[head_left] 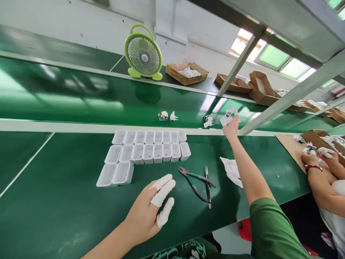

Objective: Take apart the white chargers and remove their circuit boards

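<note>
My left hand [151, 208] hovers low over the green table, fingers stretched out, with white finger cots on three fingertips; it holds nothing. It is nearest the pliers [194, 180] and tweezers [207, 187] lying to its right. My right hand [231, 126] is stretched far forward to the edge of the conveyor belt, pinched on a small white part [228, 117]. Just left of it on the belt lies another small white part [208, 121]. Rows of open white plastic housings [147, 149] stand on the table ahead of my left hand.
A circuit piece and white plug [167, 116] lie on the green belt. A lime-green fan [143, 54] and cardboard boxes [187, 73] sit on the far ledge. A white cloth [232, 171] lies under my right forearm. Another person's hands [320, 160] work at the right. A slanted metal post [291, 97] crosses overhead.
</note>
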### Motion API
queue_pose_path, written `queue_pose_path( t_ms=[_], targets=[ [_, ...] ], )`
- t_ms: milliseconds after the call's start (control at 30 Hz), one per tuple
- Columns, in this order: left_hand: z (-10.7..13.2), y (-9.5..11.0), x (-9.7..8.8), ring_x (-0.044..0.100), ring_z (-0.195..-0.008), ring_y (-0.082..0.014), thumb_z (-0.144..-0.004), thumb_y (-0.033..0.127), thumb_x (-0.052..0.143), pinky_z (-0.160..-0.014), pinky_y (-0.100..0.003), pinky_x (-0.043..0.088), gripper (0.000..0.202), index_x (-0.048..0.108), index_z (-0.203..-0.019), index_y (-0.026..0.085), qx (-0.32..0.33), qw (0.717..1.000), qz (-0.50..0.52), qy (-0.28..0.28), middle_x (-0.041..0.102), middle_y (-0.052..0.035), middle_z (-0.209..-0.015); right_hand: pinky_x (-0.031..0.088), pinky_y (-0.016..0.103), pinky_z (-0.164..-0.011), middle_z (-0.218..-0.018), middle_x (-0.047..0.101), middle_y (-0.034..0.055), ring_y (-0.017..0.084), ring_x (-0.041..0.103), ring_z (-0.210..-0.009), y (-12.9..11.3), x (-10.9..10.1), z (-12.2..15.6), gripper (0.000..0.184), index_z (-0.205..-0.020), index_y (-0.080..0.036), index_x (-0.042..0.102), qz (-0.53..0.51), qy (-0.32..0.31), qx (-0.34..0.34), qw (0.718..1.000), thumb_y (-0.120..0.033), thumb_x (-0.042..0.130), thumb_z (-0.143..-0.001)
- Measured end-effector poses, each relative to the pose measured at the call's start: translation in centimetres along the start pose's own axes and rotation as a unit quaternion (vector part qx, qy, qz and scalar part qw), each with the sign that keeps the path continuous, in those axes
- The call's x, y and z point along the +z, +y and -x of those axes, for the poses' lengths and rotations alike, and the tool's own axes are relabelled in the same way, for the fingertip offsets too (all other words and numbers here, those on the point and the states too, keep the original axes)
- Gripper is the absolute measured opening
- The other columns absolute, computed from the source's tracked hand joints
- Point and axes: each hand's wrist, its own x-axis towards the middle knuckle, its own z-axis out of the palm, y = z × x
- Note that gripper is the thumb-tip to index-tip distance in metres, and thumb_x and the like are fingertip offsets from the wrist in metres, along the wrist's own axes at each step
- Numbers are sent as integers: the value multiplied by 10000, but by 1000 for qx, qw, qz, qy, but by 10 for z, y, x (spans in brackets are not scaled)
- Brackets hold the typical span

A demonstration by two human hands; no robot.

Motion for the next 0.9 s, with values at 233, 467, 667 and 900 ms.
queue_pose_path(
  t_ms=[233, 467, 667, 900],
  targets=[
    [-4, -25, 20, 708, -1145, -357, -1021, 186, 432, -823, -463, 655, 680, 153, -1641, 183, -85, 986, -135, -44, 575, -268, -1409, 411, 521, -1105, -1447, 408, 326, 370, 443, -1326, -20, 34, 4, 636, -1433, 13, 306, -13, -18, 25, 999, -112, 546, -857],
    [-5, -38, 29, 694, -1167, -375, -1017, 192, 446, -840, -493, 649, 581, 283, -1574, 159, -71, 983, -166, -45, 537, -286, -1430, 589, 404, -833, -1155, 654, 74, 208, 667, -946, -67, 58, 14, 372, -1266, -173, 592, -63, -134, 19, 989, -417, 644, -990],
    [-13, -45, 29, 721, -1071, -304, -999, 138, 477, -867, -436, 651, 305, 549, -1295, 154, -46, 983, -175, 21, 606, -196, -1229, 587, 389, -821, -1137, 656, 68, 200, 663, -938, -93, 36, 1, 334, -1224, -164, 612, -90, -144, 11, 985, -408, 637, -998],
    [-8, -27, 19, 715, -883, -235, -972, 92, 502, -763, -346, 633, 201, 617, -1111, 181, -9, 988, -142, 54, 670, -112, -1020, 498, 261, -609, -786, 660, -8, 130, 599, -631, -76, -47, -17, 237, -1172, -128, 599, -44, -236, -53, 969, -153, 588, -937]
  ],
)
